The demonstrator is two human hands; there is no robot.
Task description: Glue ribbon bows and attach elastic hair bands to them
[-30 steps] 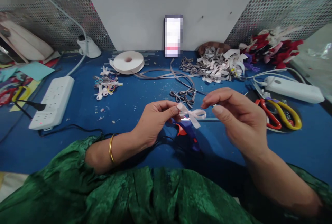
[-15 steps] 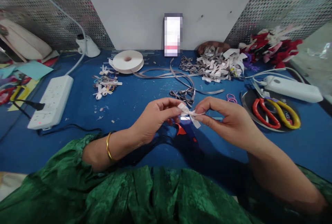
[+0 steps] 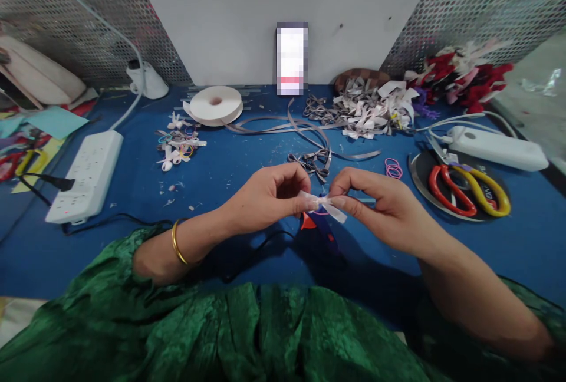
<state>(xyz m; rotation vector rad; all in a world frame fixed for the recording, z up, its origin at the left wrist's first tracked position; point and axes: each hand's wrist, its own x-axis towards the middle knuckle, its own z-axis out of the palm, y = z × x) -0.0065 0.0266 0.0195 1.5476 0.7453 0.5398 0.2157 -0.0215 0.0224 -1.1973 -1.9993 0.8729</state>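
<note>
A small white ribbon bow (image 3: 325, 202) is stretched between my two hands above the blue table. My left hand (image 3: 269, 196) pinches its left end between thumb and curled fingers. On the other side, my right hand (image 3: 380, 208) pinches it near the knot, a loose tail hanging below. A thin pink loop shows just under the bow. Beneath my hands lies a dark blue tool with an orange trigger, which looks like a glue gun (image 3: 327, 234); its front end is hidden. Beyond my hands rest grey ribbon bows (image 3: 309, 162).
Red and yellow-handled scissors (image 3: 471, 190) lie on a dark round disc at right, near pink elastic bands (image 3: 392, 168). A ribbon spool (image 3: 216, 105), a pile of bows (image 3: 371, 108) and a phone (image 3: 292, 61) stand behind. Power strips (image 3: 86, 175) flank both sides.
My hands have turned the bow, so its ends now lie more level and its tail points down right. The pink loop below it has come into sight.
</note>
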